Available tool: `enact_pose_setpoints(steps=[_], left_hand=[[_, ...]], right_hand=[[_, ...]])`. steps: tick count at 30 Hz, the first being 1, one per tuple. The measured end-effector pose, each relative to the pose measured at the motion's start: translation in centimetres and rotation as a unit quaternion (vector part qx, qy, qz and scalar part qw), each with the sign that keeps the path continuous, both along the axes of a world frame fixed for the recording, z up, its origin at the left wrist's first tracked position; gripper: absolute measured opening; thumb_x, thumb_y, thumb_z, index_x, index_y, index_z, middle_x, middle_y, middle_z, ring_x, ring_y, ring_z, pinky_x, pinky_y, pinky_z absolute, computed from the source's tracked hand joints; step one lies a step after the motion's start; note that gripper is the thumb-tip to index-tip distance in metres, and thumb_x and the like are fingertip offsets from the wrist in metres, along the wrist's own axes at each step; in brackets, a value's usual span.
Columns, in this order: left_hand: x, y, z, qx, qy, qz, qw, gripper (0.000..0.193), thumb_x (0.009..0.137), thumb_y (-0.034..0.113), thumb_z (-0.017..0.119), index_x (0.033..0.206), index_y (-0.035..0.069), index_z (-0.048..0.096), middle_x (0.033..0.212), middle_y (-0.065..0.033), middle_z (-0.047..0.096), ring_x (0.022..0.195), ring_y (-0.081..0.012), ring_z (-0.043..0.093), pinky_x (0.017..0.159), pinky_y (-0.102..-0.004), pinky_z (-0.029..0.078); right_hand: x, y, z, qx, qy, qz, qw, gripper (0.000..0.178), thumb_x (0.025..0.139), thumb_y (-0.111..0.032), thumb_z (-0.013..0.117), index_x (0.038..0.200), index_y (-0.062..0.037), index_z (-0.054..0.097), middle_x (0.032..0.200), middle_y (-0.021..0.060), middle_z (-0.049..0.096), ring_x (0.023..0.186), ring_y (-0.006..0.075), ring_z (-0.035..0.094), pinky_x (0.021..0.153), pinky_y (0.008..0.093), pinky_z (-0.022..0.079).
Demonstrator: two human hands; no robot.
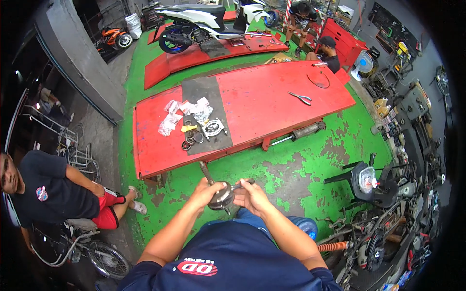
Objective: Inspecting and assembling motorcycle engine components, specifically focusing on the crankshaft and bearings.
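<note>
In front of my body, over the near edge of the table, I hold a metal crankshaft (223, 198) with round webs. One long shaft end points up and away, and a short end points down toward me. My left hand (206, 192) is closed round the near left side of the webs, thumb on top. My right hand (253, 196) is at the connecting rod (237, 185) that sticks out to the right, thumb and fingers closed on its end. Part of the rod's end is hidden by the fingers.
A red work table (272, 92) bears plastic bags (170, 122), bearings (186, 145), a metal housing part (212, 128) and pliers (300, 98). A seated person (58, 189) is at the left, a black chair (357, 184) at the right. A white scooter (208, 22) stands behind.
</note>
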State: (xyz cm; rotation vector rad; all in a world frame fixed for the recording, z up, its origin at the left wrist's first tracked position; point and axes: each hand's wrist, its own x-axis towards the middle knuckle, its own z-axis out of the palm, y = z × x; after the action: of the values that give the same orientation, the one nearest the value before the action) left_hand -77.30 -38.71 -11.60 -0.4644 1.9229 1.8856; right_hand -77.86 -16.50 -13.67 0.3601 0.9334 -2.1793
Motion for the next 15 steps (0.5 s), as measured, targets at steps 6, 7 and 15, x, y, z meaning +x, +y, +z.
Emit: enact_pose_setpoints(steps=[6, 7, 15], left_hand=[[-10.1, -0.8, -7.3, 0.054, -0.064, 0.075, 0.994, 0.034, 0.091, 0.036, 0.071, 0.096, 0.002, 0.075, 0.085, -0.0101, 0.075, 0.073, -0.0162, 0.070, 0.065, -0.0316, 0.054], [-11.8, -0.7, -7.7, 0.111, -0.111, 0.083, 0.984, 0.034, 0.094, 0.036, 0.068, 0.101, 0.004, 0.074, 0.089, -0.0083, 0.075, 0.076, -0.0170, 0.071, 0.067, -0.0328, 0.056], [-23.5, -3.3, -15.0, 0.222, -0.214, 0.111, 0.945, 0.033, 0.099, 0.035, 0.069, 0.112, 0.004, 0.073, 0.099, -0.0099, 0.077, 0.083, -0.0199, 0.075, 0.072, -0.0358, 0.063]], right_hand=[[-12.0, -3.5, -2.6, 0.246, 0.051, 0.003, 0.968, 0.033, 0.103, -0.034, 0.057, 0.117, -0.0043, 0.056, 0.107, 0.0213, 0.066, 0.081, 0.0270, 0.069, 0.073, 0.0392, 0.060], [-13.5, -4.3, -2.6, 0.270, 0.037, -0.017, 0.962, 0.032, 0.102, -0.031, 0.055, 0.117, -0.0020, 0.056, 0.106, 0.0201, 0.066, 0.080, 0.0269, 0.069, 0.071, 0.0396, 0.060], [-24.2, -8.4, -10.4, 0.342, -0.018, -0.079, 0.936, 0.036, 0.101, -0.026, 0.054, 0.119, 0.0047, 0.057, 0.100, 0.0185, 0.066, 0.076, 0.0270, 0.069, 0.066, 0.0405, 0.062]])
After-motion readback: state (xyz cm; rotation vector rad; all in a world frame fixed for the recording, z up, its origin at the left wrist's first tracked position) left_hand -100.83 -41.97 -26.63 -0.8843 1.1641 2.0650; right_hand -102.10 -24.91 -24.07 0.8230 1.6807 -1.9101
